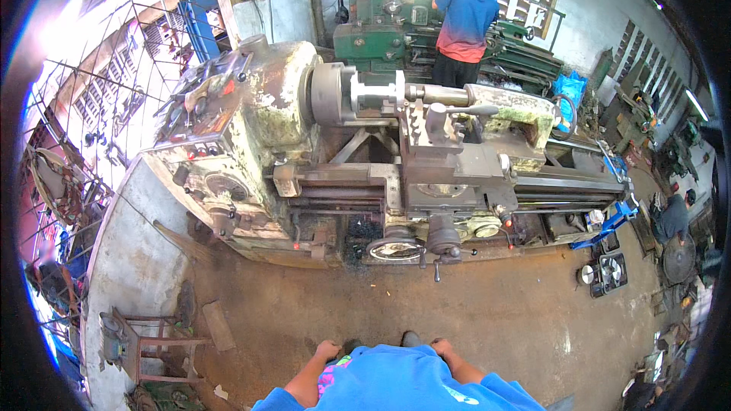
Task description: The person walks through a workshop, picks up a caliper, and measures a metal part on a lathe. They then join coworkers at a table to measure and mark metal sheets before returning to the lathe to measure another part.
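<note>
My left hand hangs beside my blue shirt with its fingers curled in, and nothing shows in it. On the other side my right hand is also curled closed, with no object visible. Both are apart from the large worn metal lathe in front of me. A shiny round metal workpiece sits between the lathe's chuck and its tailstock. Just to the workpiece's right stands the tool post. The carriage handwheel is on the near side.
At a green machine behind the lathe, a person stands facing away. Another person is low at the far right. A black tray lies on the floor at right; a wooden stand is at lower left.
</note>
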`<state>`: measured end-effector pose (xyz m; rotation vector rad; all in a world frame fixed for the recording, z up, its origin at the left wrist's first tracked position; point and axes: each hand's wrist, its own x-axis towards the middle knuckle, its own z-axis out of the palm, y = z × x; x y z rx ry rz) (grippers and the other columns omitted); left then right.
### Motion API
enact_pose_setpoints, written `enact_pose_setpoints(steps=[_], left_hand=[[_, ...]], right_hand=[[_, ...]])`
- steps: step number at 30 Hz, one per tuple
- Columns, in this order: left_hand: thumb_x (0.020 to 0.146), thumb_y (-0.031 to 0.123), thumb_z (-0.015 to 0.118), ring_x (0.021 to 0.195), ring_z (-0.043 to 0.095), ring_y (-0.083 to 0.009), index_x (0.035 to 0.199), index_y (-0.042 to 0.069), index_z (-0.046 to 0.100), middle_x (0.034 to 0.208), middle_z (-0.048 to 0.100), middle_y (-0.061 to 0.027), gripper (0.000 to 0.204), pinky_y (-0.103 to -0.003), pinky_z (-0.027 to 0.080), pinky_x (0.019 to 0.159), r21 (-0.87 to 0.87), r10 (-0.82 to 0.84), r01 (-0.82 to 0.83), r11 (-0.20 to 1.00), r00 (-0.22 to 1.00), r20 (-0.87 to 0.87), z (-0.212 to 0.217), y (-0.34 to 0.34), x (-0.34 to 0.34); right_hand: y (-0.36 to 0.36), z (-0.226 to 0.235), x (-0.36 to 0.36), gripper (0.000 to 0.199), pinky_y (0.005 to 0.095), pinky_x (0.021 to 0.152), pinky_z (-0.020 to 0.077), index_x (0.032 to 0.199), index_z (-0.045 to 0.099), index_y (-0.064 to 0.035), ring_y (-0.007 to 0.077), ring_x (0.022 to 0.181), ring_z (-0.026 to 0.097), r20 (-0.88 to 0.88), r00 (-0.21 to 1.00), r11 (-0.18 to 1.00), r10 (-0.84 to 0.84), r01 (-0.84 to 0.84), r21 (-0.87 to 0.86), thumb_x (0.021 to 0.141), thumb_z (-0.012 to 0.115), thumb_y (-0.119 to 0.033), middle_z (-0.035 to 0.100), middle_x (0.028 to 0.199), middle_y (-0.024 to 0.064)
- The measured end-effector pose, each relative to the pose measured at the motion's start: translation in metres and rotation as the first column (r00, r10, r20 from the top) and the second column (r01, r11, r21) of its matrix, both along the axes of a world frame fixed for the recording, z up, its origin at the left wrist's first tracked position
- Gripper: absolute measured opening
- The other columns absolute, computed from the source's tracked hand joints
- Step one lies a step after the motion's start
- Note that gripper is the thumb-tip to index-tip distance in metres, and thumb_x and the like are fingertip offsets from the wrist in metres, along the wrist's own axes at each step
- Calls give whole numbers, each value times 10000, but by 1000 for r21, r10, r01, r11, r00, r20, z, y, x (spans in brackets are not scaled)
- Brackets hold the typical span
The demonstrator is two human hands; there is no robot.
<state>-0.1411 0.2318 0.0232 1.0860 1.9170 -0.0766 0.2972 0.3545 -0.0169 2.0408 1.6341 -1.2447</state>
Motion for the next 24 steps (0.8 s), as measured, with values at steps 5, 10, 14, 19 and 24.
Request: enact_pose_setpoints(steps=[5, 10, 14, 19, 24], left_hand=[[837, 452, 586, 1034, 649, -382, 1014, 77, 734, 1061, 687, -217, 440, -462, 510, 908, 89, 34, -28, 996, 997, -63, 3, -3, 12], [827, 431, 660, 1067, 646, -369, 1099, 62, 706, 1107, 676, -227, 462, -441, 512, 917, 10, 201, -204, 979, 971, 127, -6, -13, 19], [822, 423, 660, 1131, 613, -384, 1187, 24, 660, 1177, 637, -270, 540, -439, 482, 976, 59, 181, -181, 982, 984, 10, -2, -13, 10], [800, 468, 659, 1173, 585, -399, 1206, 11, 643, 1223, 615, -267, 612, -447, 467, 1000, 1, 127, -127, 992, 992, 1, 8, -14, 5], [814, 447, 654, 1076, 643, -381, 1098, 46, 711, 1122, 671, -226, 495, -445, 521, 915, -84, 121, -122, 989, 993, -12, 2, -4, 17]], right_hand=[[14, -3, -2, 557, 447, 898, 518, 1077, 732, -94, 357, 1083, 649, 69, 980, 982, 186, -182, -51, 747, 651, -536, 676, 1158, 191], [33, 4, -8, 449, 428, 864, 532, 1063, 718, -63, 346, 1062, 659, -113, 991, 997, 76, -76, 7, 759, 662, -389, 681, 1109, 209], [30, 23, -11, 478, 421, 874, 530, 1087, 715, -70, 333, 1088, 652, -55, 998, 998, 25, -28, -52, 748, 671, -404, 672, 1145, 201], [19, 24, -3, 484, 425, 934, 503, 1074, 732, -110, 354, 1126, 624, 1, 995, 995, 99, -99, 9, 777, 622, -477, 662, 1194, 171], [13, 11, 9, 494, 418, 976, 484, 1087, 729, -118, 335, 1191, 587, -57, 998, 998, -8, 5, -64, 801, 583, -494, 628, 1269, 157]])
